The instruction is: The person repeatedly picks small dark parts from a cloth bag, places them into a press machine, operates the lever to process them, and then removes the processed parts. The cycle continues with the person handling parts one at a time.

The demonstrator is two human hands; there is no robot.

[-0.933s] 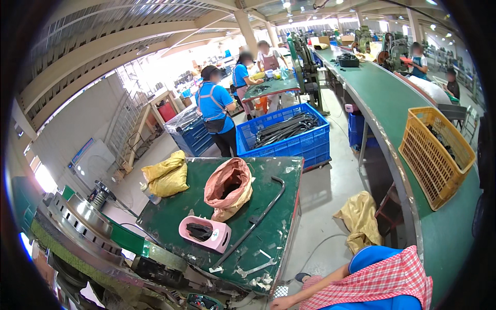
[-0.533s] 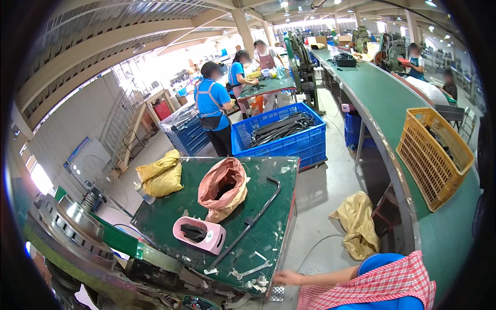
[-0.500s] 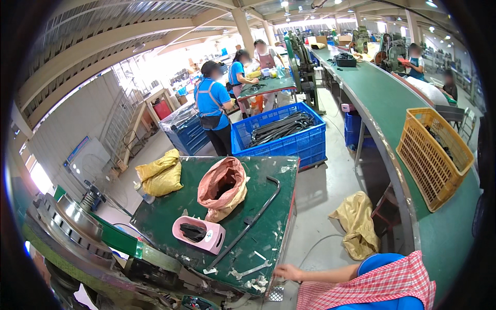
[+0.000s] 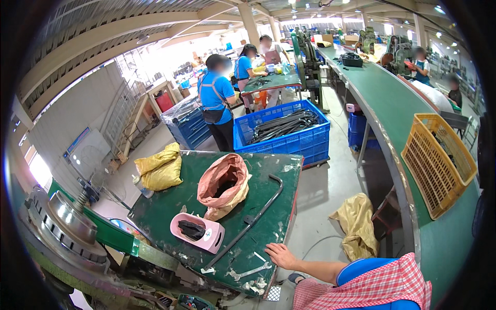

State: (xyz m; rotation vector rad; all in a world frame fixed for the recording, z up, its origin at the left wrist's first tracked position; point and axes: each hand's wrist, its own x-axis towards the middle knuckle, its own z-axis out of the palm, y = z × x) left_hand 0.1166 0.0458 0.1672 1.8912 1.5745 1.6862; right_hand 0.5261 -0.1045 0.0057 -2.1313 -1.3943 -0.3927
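My right hand (image 4: 280,256) rests at the right edge of the green worktable (image 4: 263,227), fingers spread and holding nothing. My left hand is out of the picture. Just below the hand lies a metal wrench (image 4: 250,271) among white scraps. A long black bent bar (image 4: 250,222) with a small bracket runs across the table. To its left sits a pink open container (image 4: 212,237) holding dark pieces. Behind it stands a pinkish open woven sack (image 4: 212,183), its dark inside partly visible. A yellow sack (image 4: 160,168) lies at the table's far left corner.
A machine with a round metal head (image 4: 64,219) is at the lower left. Beyond the table, a blue crate (image 4: 279,150) holds black bars, and co-workers stand nearby. On the right are a long green bench (image 4: 377,93), a yellow crate (image 4: 429,170) and a floor sack (image 4: 356,227).
My right hand has moved up along the table edge, and its fingers have spread onto the tabletop. The view has shifted slightly. The things on the table stay in place.
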